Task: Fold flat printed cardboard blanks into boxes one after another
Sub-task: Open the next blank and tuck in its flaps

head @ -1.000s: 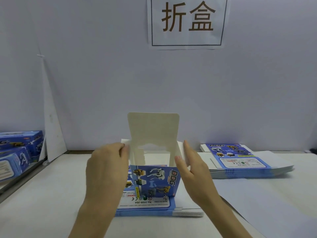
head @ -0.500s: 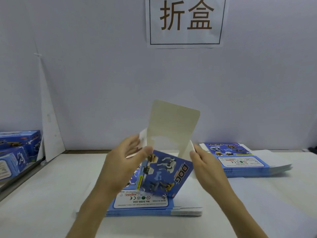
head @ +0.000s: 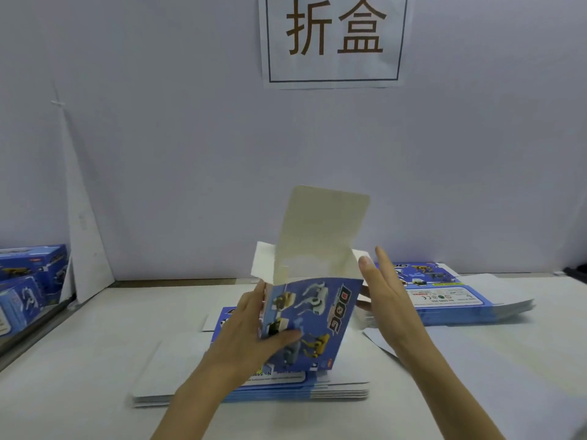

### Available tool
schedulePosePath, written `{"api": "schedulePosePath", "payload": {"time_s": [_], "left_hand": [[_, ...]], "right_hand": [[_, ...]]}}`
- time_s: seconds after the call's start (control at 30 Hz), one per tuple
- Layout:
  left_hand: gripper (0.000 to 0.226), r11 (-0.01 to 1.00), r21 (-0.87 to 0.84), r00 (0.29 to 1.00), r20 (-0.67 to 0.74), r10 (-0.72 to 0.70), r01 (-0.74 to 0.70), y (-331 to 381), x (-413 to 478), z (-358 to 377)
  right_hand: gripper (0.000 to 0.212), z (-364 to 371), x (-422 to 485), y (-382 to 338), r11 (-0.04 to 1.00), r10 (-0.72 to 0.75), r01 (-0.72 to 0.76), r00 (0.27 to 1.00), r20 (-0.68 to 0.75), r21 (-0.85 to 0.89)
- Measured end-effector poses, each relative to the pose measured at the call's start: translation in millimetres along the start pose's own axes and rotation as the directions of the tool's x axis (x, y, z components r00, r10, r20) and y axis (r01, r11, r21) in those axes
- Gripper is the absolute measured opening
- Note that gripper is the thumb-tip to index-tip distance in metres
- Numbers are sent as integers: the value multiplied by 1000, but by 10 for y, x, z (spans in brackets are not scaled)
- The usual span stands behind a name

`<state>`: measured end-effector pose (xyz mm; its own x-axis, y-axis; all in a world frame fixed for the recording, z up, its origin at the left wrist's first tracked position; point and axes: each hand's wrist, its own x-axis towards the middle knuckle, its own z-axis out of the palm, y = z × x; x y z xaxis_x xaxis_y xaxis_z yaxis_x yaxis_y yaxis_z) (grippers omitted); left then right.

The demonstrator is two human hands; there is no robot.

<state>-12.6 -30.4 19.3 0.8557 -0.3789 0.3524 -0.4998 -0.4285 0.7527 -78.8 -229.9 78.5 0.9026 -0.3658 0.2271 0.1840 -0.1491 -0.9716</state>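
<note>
Head view: half-erected printed box (head: 314, 315) was upright between the hands, above the blank stack (head: 333, 392). Left hand (head: 251, 338) pinched its left edge, thumb across the print. Right hand (head: 384, 300) was spread flat just beside the right wall. The thin card looked light and easily creased, best held at the folded corners.

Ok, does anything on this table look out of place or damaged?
Nothing looks damaged. The half-folded blue printed cardboard box is held tilted in the left hand, with its top flap up, as expected mid-fold. Only the near stack of flat blue blanks lies unevenly, sheets offset sideways.
</note>
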Motion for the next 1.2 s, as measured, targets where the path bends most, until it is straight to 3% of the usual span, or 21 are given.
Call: {"api": "schedulePosePath", "payload": {"time_s": [0.07,0.13,0.33,0.47,0.6,0.7,0.77,0.9,1.0,1.1,1.2], "left_hand": [[54,999,37,999,-32,33,-32,10,-11,35],[44,997,50,996,-61,70,-67,13,-17,56],[32,986,-141,990,-115,77,-93,61,-37,78],[23,970,-241,998,-66,23,-39,19,-19,85],[40,933,-359,997,-68,-32,5,-11,-16,52],[85,914,-406,975,-210,-68,-24,5,6,106],[119,942,-335,961,-266,-74,-20,56,-13,191],[140,990,-116,950,-310,44,-83,161,-74,398],[137,976,91,881,-419,218,-198,163,-52,311],[109,894,332,851,-331,409,-301,198,-59,83],[85,868,418,880,-259,398,-270,283,-60,-39]], "right_hand": [[60,-10,17,1,1000,-2,2,1000,-8,18],[62,-27,37,-7,999,7,-7,1000,-11,47],[59,-49,78,-2,994,-10,8,1000,16,106],[85,-50,60,17,990,-71,65,996,48,127],[89,-65,26,40,990,-125,123,992,19,71],[77,-57,33,39,987,-162,162,987,-22,17],[61,0,17,47,982,-184,181,982,-44,-59],[24,151,-81,24,942,-276,276,961,29,-192],[15,174,-159,-48,917,-316,333,942,109,-218],[12,134,-178,-180,886,-350,350,935,58,-304],[37,125,-104,-390,878,-391,397,917,78,-268]]}}
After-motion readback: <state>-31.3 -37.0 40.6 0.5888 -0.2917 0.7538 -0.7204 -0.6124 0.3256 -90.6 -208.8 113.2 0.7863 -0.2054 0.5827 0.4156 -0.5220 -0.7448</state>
